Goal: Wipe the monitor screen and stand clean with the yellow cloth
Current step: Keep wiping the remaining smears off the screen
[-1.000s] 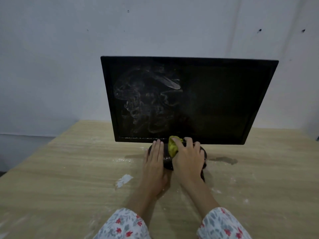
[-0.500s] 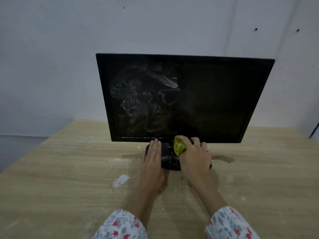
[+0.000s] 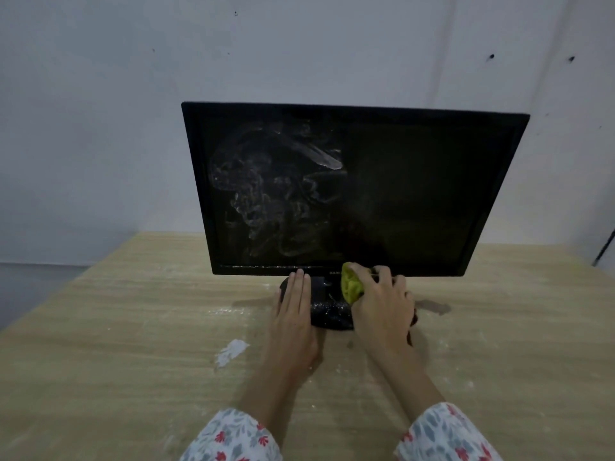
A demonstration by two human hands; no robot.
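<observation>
Rightward across the stand base goes the right hand (image 3: 382, 304) with the yellow cloth (image 3: 352, 285).
It grasps the bunched cloth just under the monitor (image 3: 352, 191) bezel; the left hand (image 3: 294, 314) lies flat, fingers straight, on the stand (image 3: 329, 316), white smears left of screen.

Right hand (image 3: 382, 307) with yellow cloth (image 3: 352, 285) slides rightward across the stand (image 3: 329, 314), exposing more dusty base between the hands; left hand (image 3: 293, 314) sits further apart from it.
</observation>
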